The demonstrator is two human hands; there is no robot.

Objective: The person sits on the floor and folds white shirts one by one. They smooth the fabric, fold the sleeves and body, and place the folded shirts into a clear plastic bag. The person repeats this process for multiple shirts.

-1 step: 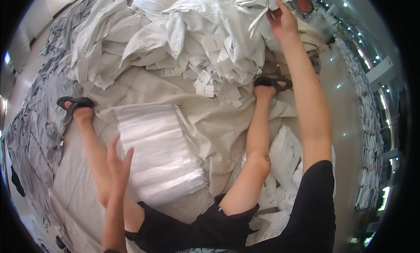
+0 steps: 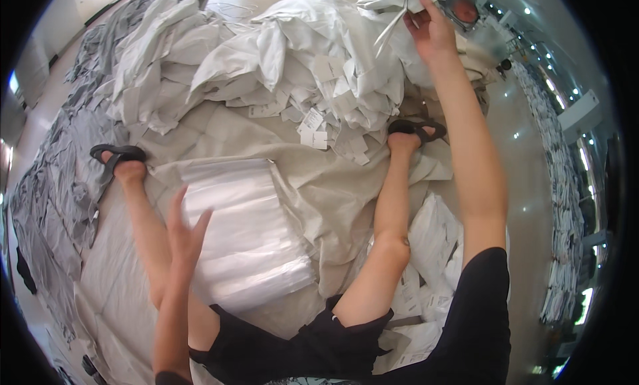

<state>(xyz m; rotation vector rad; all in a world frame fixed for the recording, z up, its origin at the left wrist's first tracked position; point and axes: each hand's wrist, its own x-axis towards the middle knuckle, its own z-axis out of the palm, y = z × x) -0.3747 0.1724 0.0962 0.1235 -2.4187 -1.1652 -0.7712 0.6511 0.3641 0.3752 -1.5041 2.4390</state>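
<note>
White garment (image 2: 386, 0) at far right of clothes pile (image 2: 293, 38), edge pinched between fingers of right hand (image 2: 434, 37). Left hand (image 2: 186, 235) loosely spread, grasping nothing, beside plastic bags (image 2: 243, 228). Beige sheet (image 2: 339, 198) underneath bags.

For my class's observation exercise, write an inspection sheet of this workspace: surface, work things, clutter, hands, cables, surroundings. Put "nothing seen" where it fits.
Surface: wrinkled beige cloth spread over the floor.
Work things: flat stack of clear plastic sheets between the legs; heap of white fabric beyond, with white tags.
Clutter: grey fabric heaped at left; white bundles beside the right leg.
Hands: left hand open, empty, near the stack's left edge; right hand at a white item, grip unclear.
Cables: nothing clearly seen.
Surroundings: long row of pale stacked things at right.
</note>
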